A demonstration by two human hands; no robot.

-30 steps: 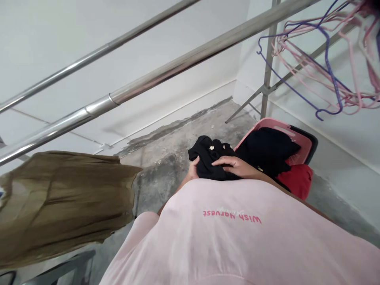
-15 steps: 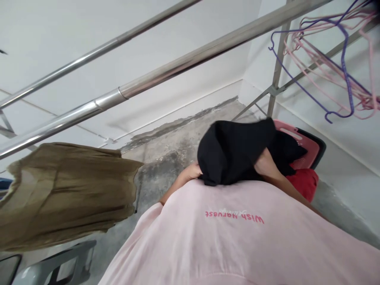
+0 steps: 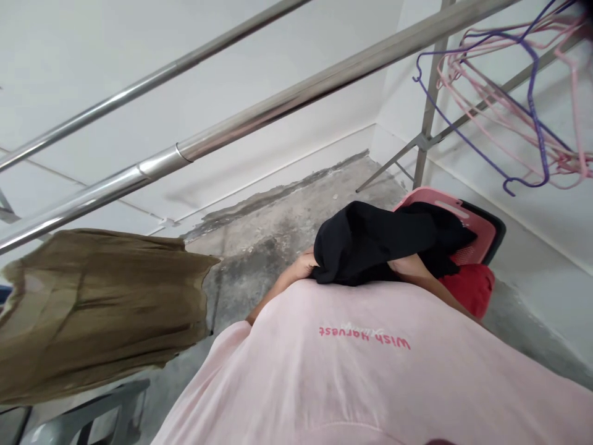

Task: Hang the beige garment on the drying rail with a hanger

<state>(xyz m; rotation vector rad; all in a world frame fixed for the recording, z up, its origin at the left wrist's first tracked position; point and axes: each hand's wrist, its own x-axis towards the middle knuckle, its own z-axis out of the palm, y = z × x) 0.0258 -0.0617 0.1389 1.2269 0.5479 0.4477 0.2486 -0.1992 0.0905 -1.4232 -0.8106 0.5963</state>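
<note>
Both hands (image 3: 303,267) seemingly grip black garment (image 3: 370,241) over pink basket (image 3: 456,204) rim.

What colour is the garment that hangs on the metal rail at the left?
The garment on the rail is olive brown, plain, without any pattern. The head view shows it.
</note>
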